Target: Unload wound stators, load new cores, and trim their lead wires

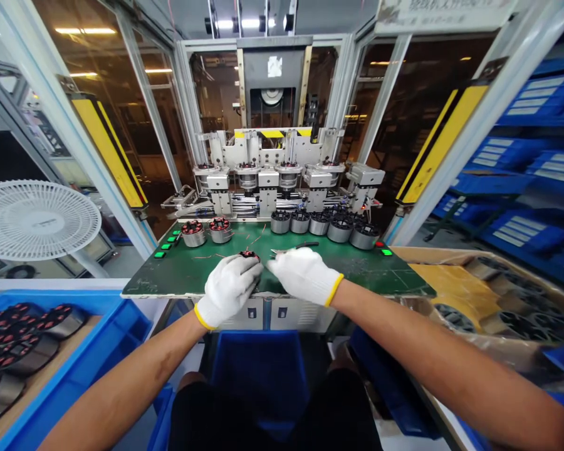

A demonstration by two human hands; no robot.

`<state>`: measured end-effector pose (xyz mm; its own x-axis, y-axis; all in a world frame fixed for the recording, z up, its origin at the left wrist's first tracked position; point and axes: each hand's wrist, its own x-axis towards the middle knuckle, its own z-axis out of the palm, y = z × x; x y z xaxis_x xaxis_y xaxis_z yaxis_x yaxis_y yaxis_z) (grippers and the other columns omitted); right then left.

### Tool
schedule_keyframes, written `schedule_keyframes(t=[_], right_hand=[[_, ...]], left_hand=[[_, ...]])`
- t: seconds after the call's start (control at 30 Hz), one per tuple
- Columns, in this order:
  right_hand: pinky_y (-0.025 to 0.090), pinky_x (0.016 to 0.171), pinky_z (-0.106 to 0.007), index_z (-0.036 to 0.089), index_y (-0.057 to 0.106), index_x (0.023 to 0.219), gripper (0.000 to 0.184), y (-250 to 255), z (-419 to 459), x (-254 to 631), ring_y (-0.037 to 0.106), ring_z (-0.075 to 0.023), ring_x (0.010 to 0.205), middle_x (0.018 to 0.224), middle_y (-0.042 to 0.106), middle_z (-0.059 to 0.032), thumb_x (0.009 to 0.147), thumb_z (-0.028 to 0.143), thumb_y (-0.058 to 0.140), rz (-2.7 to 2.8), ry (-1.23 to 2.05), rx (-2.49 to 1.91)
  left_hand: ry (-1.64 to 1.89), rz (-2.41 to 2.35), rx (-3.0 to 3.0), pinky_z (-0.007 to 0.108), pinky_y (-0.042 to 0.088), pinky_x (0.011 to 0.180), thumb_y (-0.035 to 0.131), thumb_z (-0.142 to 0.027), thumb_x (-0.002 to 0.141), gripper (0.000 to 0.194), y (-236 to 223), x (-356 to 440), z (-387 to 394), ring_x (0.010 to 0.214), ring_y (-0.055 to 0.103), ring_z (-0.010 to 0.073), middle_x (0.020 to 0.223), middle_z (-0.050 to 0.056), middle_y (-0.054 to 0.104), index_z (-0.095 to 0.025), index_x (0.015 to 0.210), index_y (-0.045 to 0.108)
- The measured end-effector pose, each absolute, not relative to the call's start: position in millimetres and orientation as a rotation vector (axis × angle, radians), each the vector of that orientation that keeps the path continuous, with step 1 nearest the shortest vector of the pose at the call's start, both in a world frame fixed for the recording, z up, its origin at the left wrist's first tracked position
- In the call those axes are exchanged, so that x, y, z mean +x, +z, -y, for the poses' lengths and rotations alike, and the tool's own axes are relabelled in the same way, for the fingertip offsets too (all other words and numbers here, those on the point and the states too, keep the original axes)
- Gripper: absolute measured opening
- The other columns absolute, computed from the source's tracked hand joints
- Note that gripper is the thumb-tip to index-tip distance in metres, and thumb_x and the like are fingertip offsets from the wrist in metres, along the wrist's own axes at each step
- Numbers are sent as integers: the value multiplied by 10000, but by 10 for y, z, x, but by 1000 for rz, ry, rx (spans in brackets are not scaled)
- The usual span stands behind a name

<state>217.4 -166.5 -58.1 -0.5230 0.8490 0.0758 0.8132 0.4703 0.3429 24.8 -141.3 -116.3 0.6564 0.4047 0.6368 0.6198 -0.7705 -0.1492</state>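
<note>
Stator (pixel 249 254) sits near the front edge of the green bench (pixel 169 275), mostly hidden behind the left hand (pixel 232 284); only its red-and-black top shows. With that stator as the centre of the dial and twelve toward the machine (pixel 270 172), the left hand comes in from seven o'clock, gloved in white with a yellow cuff, its fingers bent over the stator and grasping it. From four o'clock comes the right hand (pixel 303 275), gloved alike, fingers curled, the tips just beside the stator at three. Pliers (pixel 309 243) show behind this hand, pointed end out on its nine o'clock side, dark handle toward two; whether the fingers grip them or the pliers lie on the bench, I cannot tell.

Thin wires (pixel 209 256) trail from the stator toward nine and one. Two wound stators (pixel 207 232) stand upright at ten, some wire ends loose. Bare cores (pixel 339 230) stand grouped between one and three, along the machine side of the bench. Off the bench, a blue bin (pixel 101 341) at eight contains more wound stators, a carton (pixel 432 252) past three holds more cores, and a white fan (pixel 42 219) stands just past nine.
</note>
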Motion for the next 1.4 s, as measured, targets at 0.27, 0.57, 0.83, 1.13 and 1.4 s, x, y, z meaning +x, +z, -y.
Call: schedule_keyframes(t=[0.27,0.57,0.83,1.13,1.4], right_hand=[[424,650,-212,167,670,883,261,-1089,1810,1965,623,-140,737,773,674,-34,917,256,427,-3014,-530,1718],[443,510,-208,146,537,1228,394,-407,1735,2549,592,-105,583,1031,668,-79,921,271,325,-2918,-725,2402],[447,632,-320,177,645,915,219,-521,1808,2120,653,-247,736,778,670,-103,852,112,445,-2468,472,1535],[459,675,-245,222,666,1000,288,-920,1813,2439,648,-174,797,879,702,-29,951,334,405,-2943,-166,1778],[486,637,-282,227,438,1358,431,-1062,2645,2059,622,-161,720,1171,634,-75,931,281,404,-3499,636,1622]], left_hand=[[-406,1174,-2855,260,388,552,553,-314,802,178,-517,357,1331,759,610,174,857,20,620,-269,843,720],[-816,1068,-2762,312,449,791,559,-303,820,352,-879,223,1380,901,608,199,1000,48,657,-237,1164,599],[-952,1072,-2738,339,453,834,588,-383,830,305,-1046,252,1321,936,617,208,1039,53,685,-230,1086,652],[-942,1290,-2713,365,457,887,718,-499,668,550,-796,211,1333,1024,587,252,1091,52,651,-258,1153,624],[-808,1688,-2925,382,480,910,740,-518,565,829,-886,184,1192,1112,584,281,1231,-1,613,-354,1324,449]])
